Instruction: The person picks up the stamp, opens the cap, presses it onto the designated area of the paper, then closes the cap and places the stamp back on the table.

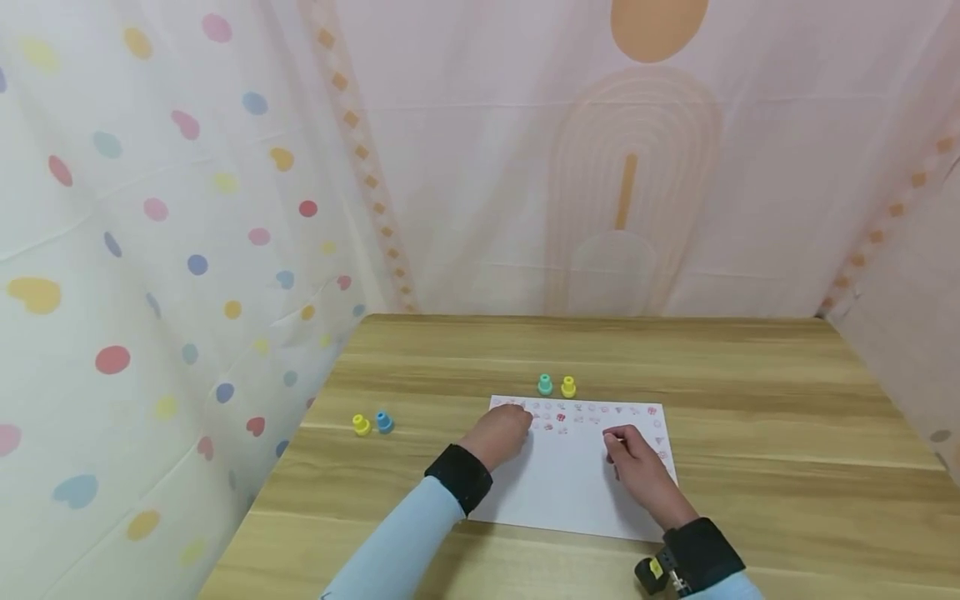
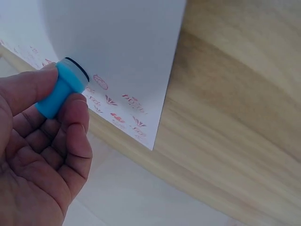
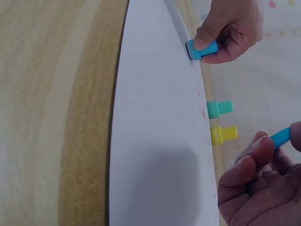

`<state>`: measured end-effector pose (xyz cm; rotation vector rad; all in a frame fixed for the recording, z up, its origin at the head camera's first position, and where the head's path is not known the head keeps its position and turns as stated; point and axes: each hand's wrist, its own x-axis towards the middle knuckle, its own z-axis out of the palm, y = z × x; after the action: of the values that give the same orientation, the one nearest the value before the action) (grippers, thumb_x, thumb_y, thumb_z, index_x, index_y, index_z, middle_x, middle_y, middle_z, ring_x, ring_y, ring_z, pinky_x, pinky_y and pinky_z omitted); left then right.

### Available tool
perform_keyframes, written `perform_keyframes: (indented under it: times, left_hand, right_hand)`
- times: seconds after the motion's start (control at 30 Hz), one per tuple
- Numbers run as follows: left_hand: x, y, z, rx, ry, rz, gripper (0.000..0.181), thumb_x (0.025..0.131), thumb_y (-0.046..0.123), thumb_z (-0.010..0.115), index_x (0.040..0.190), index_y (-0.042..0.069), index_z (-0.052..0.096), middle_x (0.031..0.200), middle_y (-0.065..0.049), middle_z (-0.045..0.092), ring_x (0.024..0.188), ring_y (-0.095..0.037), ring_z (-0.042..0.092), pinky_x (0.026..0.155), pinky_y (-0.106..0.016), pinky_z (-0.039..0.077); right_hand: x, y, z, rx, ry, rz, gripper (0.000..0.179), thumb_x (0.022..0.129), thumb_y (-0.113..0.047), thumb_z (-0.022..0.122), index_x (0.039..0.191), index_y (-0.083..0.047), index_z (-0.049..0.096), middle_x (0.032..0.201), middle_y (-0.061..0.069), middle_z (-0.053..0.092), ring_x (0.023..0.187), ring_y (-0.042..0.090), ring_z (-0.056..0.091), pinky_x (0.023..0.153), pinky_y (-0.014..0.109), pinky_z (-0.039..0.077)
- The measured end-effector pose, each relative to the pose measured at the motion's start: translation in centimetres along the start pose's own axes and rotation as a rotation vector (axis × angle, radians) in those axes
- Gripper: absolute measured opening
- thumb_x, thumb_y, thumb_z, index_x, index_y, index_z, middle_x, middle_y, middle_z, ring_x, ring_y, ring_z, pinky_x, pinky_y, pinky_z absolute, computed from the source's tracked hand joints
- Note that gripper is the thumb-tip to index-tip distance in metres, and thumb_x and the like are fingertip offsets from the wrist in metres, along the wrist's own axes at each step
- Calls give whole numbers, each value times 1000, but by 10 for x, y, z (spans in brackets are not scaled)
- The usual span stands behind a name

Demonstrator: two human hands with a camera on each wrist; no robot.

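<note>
My left hand (image 1: 501,435) pinches a blue stamp (image 2: 61,92) between thumb and fingers over the paper's upper left part. In the left wrist view its dark-rimmed face is at the sheet, close to a pink oval print (image 2: 100,82); whether it touches cannot be told. Small red and pink prints (image 1: 561,417) run along the top of the white paper (image 1: 562,492) and down its right side. Over the paper's right half, my right hand (image 1: 637,467) holds a small blue piece (image 3: 281,137), perhaps the stamp's cap, between thumb and finger; the fingers partly cover it.
Beyond the paper's top edge stand a green stamp (image 1: 545,384) and a yellow stamp (image 1: 568,387). Another yellow stamp (image 1: 362,425) and a blue stamp (image 1: 385,422) stand to the left on the wooden table (image 1: 787,433). Patterned curtains (image 1: 480,183) hang behind and beside it.
</note>
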<state>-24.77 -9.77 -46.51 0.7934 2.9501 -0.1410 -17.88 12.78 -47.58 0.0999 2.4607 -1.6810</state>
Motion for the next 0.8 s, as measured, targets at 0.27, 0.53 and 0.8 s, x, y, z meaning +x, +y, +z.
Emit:
perform_keyframes:
  times: [0.27,0.53,0.8]
  left_hand:
    - [3,-5,-8,-1,-3,5,14,96,12,66,108,6,71,96,-7,70,91,-17,66,88,-29,53]
    - [-3,-16,-47,-158,141,-8,15,90,11,74,104,7,71,88,-3,66,76,-13,58,77,-26,54]
    - [-6,-7,-52,-342,221,-15,20,92,16,73,110,9,71,98,-2,68,83,-13,58,83,-28,54]
  right_hand:
    - [0,0,-3,-3,-13,7,33,108,-27,40,130,-2,48,99,11,52,83,24,49,69,33,40]
    - [1,-3,-4,18,-9,-5,34,108,-26,40,129,-1,47,98,12,53,81,23,49,67,32,41]
    - [4,0,-3,72,-3,19,36,109,-27,39,134,-2,45,101,13,53,84,24,50,67,30,42]
